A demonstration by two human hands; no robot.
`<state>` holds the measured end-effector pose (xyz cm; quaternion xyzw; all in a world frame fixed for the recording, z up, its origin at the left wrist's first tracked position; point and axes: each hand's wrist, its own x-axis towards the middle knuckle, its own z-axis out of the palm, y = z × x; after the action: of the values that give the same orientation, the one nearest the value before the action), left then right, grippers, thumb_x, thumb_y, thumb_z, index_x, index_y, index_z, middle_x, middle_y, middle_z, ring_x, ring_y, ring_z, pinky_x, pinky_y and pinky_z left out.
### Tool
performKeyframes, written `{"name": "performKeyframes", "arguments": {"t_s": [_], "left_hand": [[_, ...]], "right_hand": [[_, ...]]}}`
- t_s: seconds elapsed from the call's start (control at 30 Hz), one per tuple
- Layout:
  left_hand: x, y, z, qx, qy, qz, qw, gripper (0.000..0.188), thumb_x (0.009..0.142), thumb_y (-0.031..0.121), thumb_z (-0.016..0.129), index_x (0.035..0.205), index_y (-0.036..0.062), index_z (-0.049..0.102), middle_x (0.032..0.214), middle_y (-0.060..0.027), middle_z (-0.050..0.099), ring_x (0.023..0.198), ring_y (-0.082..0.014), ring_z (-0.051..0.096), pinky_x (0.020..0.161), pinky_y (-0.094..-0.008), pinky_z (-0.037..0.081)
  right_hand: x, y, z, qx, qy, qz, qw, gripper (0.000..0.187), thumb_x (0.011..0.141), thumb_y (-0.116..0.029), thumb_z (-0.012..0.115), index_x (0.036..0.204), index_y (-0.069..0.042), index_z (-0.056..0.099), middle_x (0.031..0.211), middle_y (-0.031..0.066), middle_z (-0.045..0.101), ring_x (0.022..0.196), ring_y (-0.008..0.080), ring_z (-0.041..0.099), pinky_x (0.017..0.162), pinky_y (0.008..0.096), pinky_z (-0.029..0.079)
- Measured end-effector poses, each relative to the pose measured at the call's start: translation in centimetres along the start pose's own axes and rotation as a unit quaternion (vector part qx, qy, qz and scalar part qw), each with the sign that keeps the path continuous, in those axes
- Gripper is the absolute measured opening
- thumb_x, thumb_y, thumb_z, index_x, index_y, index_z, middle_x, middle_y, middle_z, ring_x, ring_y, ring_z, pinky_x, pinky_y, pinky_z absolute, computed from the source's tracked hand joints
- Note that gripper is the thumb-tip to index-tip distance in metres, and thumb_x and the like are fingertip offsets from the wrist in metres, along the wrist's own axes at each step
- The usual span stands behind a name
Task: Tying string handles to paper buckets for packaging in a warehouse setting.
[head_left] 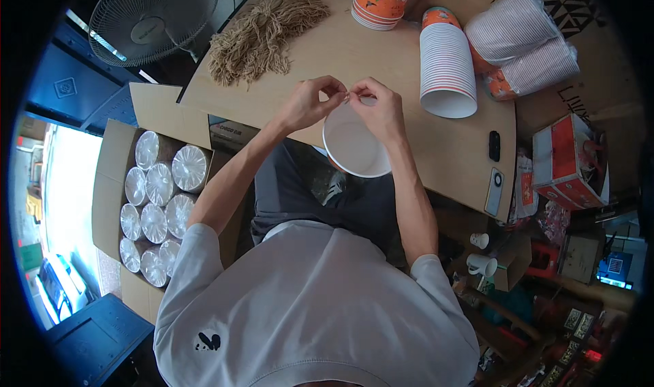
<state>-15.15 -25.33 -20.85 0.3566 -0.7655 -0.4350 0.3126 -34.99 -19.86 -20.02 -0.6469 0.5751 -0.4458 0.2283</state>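
Observation:
A white-lined paper bucket [355, 148] is tipped toward me at the table's near edge, above my lap. Its far rim lies beneath my hands. My left hand [312, 103] pinches at that rim, thumb and forefinger closed. My right hand [379, 107] meets it there, its fingers also pinched together and partly covering the bucket's mouth. Whatever is between the fingertips is too small to make out. Beyond my left hand a heap of tan cords [262, 36] lies on the table [327, 53].
Nested paper buckets [447, 67] lie to the right, with plastic-wrapped stacks [521, 43] beyond. A short orange stack [381, 5] stands at the back. Near the right edge are a phone [494, 191] and a black object [494, 145]. At left are a carton [112, 182] of wrapped rolls and a fan [150, 26].

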Motion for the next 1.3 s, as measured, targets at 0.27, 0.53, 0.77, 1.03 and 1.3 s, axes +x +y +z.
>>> {"name": "performKeyframes", "arguments": {"t_s": [0.27,0.53,0.77,1.03,1.3], "left_hand": [[0.1,0.0,0.3,-0.005,0.013,0.010,1.000,0.022,0.100,0.020,0.072,0.112,0.0013,0.073,0.101,-0.0083,0.077,0.096,-0.0171,0.072,0.086,-0.0346,0.057],[-0.1,-0.1,0.7,0.023,0.045,0.030,0.998,0.021,0.098,0.017,0.072,0.111,0.0008,0.073,0.100,-0.0117,0.078,0.094,-0.0217,0.076,0.084,-0.0357,0.059],[-0.5,0.1,1.5,0.041,0.079,0.026,0.996,0.021,0.097,0.015,0.074,0.111,0.0000,0.074,0.100,-0.0122,0.079,0.095,-0.0211,0.076,0.084,-0.0362,0.060],[-0.2,0.4,1.2,-0.012,0.084,0.014,0.996,0.023,0.100,0.016,0.071,0.115,-0.0014,0.073,0.100,-0.0129,0.079,0.094,-0.0191,0.077,0.083,-0.0344,0.060],[0.4,-0.5,0.8,-0.022,0.046,0.020,0.999,0.022,0.105,0.017,0.066,0.116,-0.0015,0.071,0.097,-0.0101,0.078,0.091,-0.0142,0.075,0.074,-0.0315,0.062]], "right_hand": [[0.2,0.0,0.4,-0.009,0.004,0.022,1.000,0.014,0.088,-0.002,0.076,0.101,0.002,0.071,0.089,0.0087,0.077,0.085,0.0155,0.076,0.081,0.0315,0.059],[0.3,-0.2,0.3,0.015,0.003,0.041,0.999,0.011,0.088,-0.003,0.076,0.099,0.002,0.075,0.089,0.0095,0.078,0.084,0.0165,0.076,0.080,0.0310,0.059],[0.4,-0.1,0.5,-0.007,0.024,0.062,0.998,0.010,0.089,-0.004,0.076,0.097,0.001,0.072,0.085,0.0083,0.077,0.081,0.0162,0.074,0.076,0.0314,0.059],[0.0,-0.2,0.2,-0.015,0.029,0.036,0.999,0.011,0.089,-0.004,0.076,0.097,0.001,0.071,0.086,0.0081,0.075,0.080,0.0157,0.071,0.076,0.0319,0.058],[0.0,0.2,0.3,-0.032,0.020,-0.022,0.999,0.011,0.090,-0.012,0.078,0.099,-0.007,0.075,0.090,0.0117,0.075,0.084,0.0263,0.075,0.075,0.0387,0.058]]}}
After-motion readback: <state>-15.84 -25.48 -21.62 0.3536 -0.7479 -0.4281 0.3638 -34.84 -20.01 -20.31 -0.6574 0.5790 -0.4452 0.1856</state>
